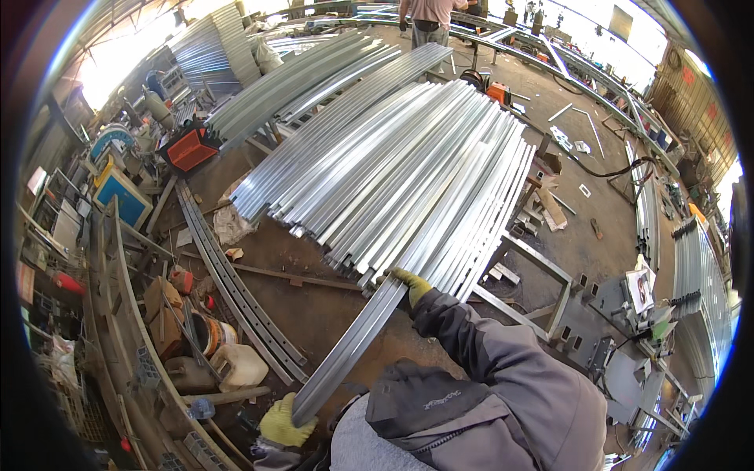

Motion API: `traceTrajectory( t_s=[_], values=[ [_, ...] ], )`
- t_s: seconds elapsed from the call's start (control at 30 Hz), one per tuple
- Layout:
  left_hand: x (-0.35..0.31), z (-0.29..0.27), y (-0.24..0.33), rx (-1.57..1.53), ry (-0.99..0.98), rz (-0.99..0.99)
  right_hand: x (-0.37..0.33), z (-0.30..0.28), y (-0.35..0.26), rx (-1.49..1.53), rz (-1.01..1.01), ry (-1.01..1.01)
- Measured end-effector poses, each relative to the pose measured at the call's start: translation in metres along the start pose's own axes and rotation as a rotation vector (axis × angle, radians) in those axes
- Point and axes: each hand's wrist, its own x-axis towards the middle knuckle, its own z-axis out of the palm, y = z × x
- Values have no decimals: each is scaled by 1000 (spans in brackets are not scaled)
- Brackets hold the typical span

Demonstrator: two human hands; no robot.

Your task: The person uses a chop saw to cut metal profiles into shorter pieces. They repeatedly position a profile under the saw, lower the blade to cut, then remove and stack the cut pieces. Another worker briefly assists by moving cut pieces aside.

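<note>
My left hand (286, 422), in a yellow work glove, is closed at the near end of a pair of grey metal tubes (349, 345) that lie side by side. Further up the same tubes, my gloved right hand (411, 286) wraps over them at the edge of the stack. The tubes slant from my body up toward a wide stack of shiny metal tubes (408, 173) resting on a frame. Some fingers of both hands are hidden behind the metal.
Perforated metal bars (228, 275) lie on the floor to the left, near a white plastic jerrycan (238, 367). A steel frame (542, 267) juts out right of the stack. Beyond are orange-black cases (191, 149) and another person (430, 20). Offcuts (552, 210) litter the right floor.
</note>
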Motion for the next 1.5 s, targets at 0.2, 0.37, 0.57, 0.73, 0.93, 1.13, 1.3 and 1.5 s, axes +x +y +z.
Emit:
traceTrajectory(
  t_s=[0.2, 0.37, 0.57, 0.73, 0.93, 1.13, 1.3, 1.5],
  values=[
    [139, 58, 86, -95, -49, -18, 54, -43, -87, -218, -99, 236],
    [258, 108, 150, -81, -71, -21, 60, -64, -85, -553, -212, 378],
    [385, 151, 217, -49, -201, 4, 39, -64, -90, -912, -598, 385],
    [392, 155, 201, -93, -143, 197, 41, -83, -114, -1066, -468, 406],
    [224, 138, 83, -532, 208, -14, 40, -104, -107, -1279, -554, 416],
    [-62, 179, -20, -699, 457, -869, 73, -89, -81, -1467, -608, 586],
    [-293, 243, 39, -962, 426, -1692, 103, -45, -35, -1280, -941, 203],
    [-499, 296, 215, -674, 496, -2080, 94, 63, 115, -1142, -540, -465]
  ],
)
